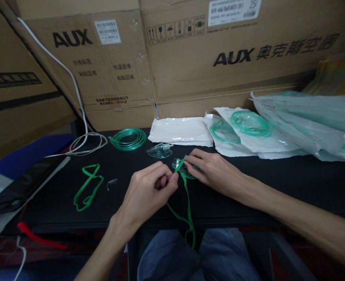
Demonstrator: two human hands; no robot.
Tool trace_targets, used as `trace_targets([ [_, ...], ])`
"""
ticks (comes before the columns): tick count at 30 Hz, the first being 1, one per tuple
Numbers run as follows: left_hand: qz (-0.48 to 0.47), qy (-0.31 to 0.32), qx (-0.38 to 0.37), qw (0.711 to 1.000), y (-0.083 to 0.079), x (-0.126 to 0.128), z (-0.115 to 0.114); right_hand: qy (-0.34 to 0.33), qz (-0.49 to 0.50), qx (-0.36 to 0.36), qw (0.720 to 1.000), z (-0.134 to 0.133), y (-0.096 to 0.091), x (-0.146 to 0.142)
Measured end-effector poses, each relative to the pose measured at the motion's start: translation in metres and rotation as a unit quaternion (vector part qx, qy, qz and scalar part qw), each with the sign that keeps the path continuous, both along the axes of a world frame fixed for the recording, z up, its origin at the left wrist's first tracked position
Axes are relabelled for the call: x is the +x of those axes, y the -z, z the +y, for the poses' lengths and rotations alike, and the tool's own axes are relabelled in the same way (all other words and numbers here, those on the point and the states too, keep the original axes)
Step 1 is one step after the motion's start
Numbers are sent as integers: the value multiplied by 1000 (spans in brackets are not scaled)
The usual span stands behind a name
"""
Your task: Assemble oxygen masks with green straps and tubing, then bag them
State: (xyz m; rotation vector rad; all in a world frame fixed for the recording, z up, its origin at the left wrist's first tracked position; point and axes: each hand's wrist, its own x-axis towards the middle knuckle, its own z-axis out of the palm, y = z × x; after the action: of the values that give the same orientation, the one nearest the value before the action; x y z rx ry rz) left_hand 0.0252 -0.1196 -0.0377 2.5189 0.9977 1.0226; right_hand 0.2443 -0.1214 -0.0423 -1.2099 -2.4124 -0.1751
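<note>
Between my hands a green elastic strap [186, 195] runs up to a clear plastic mask [176, 163], and its loose end hangs over the table's front edge. My left hand [151, 183] pinches the strap between thumb and forefinger. Over the mask lies my right hand [207, 166], its fingers closed on the mask's edge and covering much of it. Just behind, a second clear mask [160, 150] rests on the black table. To the left lie another green strap [89, 187] in a loose loop and a small bent clear piece [112, 183].
Coiled green tubing [128, 139] sits at the back beside a white cable [80, 93]. White packets [179, 132] and bagged tubing [251, 125] line the back right. Large cardboard boxes [184, 74] stand behind. A dark folder [29, 183] is at the left.
</note>
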Motion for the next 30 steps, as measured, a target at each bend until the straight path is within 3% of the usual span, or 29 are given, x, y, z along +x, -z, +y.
trace_targets([
  [4,9,-33,-26,999,1,1,2,-42,-21,26,999,-3,0,-1],
  [9,43,-3,-31,999,4,0,4,-76,-57,53,994,-7,1,-1],
  [16,46,10,-13,999,4,-2,2,-37,-56,28,997,-6,1,-5],
  [20,31,47,-13,998,1,-2,-1,20,-47,12,999,-1,0,-2],
  [23,35,25,-36,998,0,0,0,48,-37,13,998,3,0,3],
  [26,44,-5,-78,996,1,2,1,43,-28,11,999,2,1,4],
  [30,37,21,-114,993,1,2,1,17,-31,8,999,-3,0,-2],
])
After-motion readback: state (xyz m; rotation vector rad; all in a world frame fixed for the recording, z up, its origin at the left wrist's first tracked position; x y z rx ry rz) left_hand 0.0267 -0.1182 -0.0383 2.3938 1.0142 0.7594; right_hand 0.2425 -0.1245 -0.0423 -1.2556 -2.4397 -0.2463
